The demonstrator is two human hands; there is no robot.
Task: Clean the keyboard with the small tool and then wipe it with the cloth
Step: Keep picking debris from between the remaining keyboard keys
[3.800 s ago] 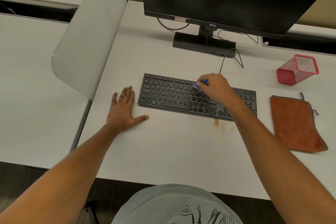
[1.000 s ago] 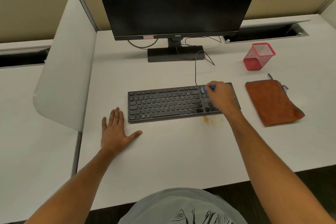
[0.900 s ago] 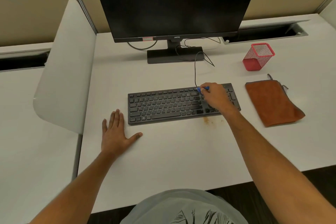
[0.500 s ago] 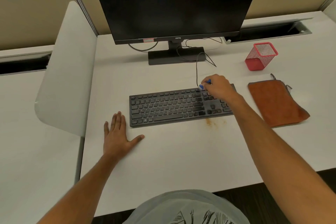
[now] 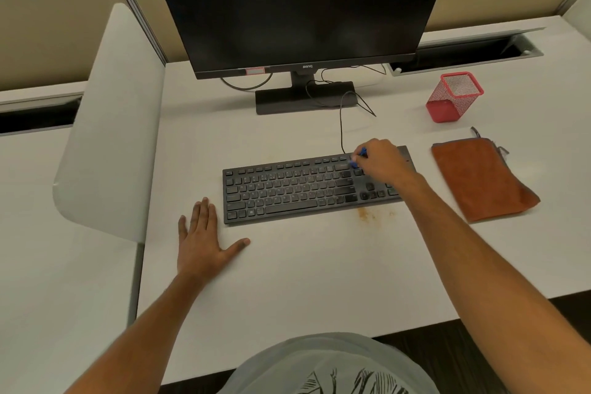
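Head camera, looking down: a white desk (image 5: 303, 272) fills most of the view. At its far edge, beyond the grip, stands a dark monitor (image 5: 300, 3) on a black base, with thin cables trailing toward the person. A white curved divider panel (image 5: 108, 125) rises far to the left of the grip.

Directly under the grip lies the black keyboard (image 5: 287, 189), running out to the left from it. Just right of the grip, apart from the keyboard's right end, a rust-orange cloth (image 5: 479, 176) lies flat on the desk. Beyond the cloth, to the right and farther away than the grip, sits a red mesh pen cup (image 5: 454, 96), tilted in the wide-angle view.

The right hand (image 5: 383, 163) hovers over the keyboard's upper right section with its fingers curled, pinching the small blue tool (image 5: 358, 158); the tool's tip points down and left at the top rows of keys. Whether the tip touches a key cannot be made out.

The left hand (image 5: 204, 243) lies flat on the desk, well left of the grip, fingers straight and thumb spread, just beside the keyboard's near left corner.

Nearer than the grip, just off the keyboard's front edge, is a small brownish stain (image 5: 367, 213).
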